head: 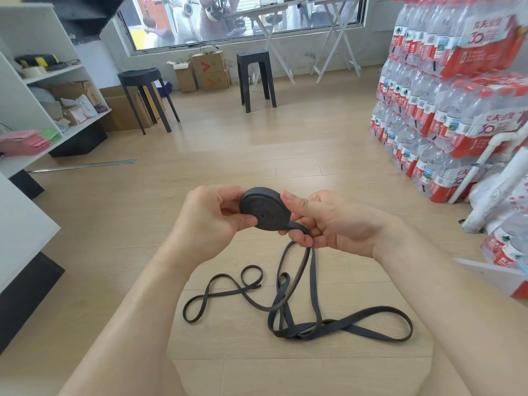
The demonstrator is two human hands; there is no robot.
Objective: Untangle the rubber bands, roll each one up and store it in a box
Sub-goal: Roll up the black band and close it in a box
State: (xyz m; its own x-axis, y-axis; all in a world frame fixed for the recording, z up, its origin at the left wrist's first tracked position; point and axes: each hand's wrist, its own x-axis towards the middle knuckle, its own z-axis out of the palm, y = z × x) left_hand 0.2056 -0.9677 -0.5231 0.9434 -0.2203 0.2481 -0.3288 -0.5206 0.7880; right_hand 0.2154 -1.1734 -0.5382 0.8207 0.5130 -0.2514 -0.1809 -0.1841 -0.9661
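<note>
A black rubber band, wound into a flat coil point(264, 209), is held up at centre frame betw. both hands, well above the floor point(257, 144). The coil's left edge is pinched by the thumb and fingers of the left hand point(208, 221). The right edge is pressed by the thumb of the right hand point(328, 221), whose lower fingers are curled round the unwound tail point(298, 227) just beneath the coil.

From the right hand the tail is seen dropping to the floor, where it meets a tangle point(300, 312) of loose black bands, looped and crossed over one another. How many bands are in the tangle cannot be told.

Further out, a thin metal strip point(83, 165) lies on the floor at left, near a white shelf unit point(37, 81) stacked w/ misc. items. Two black stools, one round-topped point(143, 78) and one square-topped point(254, 60), stand by the far wall, w/ cardboard boxes point(211, 70) set betw. them under a wide window point(228, 21). Packs of bottled water point(457, 95), red-labelled, are piled high along the right side.
</note>
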